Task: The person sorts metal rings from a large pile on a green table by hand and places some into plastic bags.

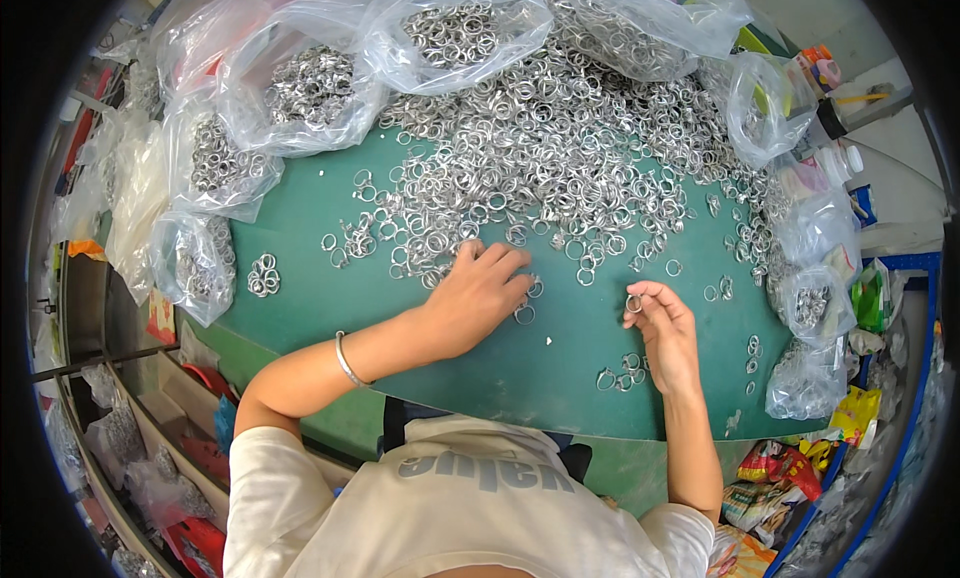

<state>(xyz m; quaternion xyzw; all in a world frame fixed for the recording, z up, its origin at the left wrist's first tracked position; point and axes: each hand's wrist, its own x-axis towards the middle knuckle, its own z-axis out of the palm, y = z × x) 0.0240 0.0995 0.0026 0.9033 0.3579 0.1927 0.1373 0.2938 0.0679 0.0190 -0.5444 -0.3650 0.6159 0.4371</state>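
A large heap of silver-coloured metal rings spreads over the green tabletop. At its near edge lies my left hand, palm down, its bent fingers apart and touching loose rings; the fingertips are partly hidden. A bangle circles my left wrist. My right hand is raised at the right, pinching a single ring between thumb and fingers. Just below it sits a small group of rings on the table. Two more small clusters rest at the right, and another little pile is at the far left.
Clear plastic bags filled with rings line the back and both sides, such as an open bag at the rear and a smaller one at left. Cluttered shelves stand left of the table. Colourful packets lie beyond its right edge.
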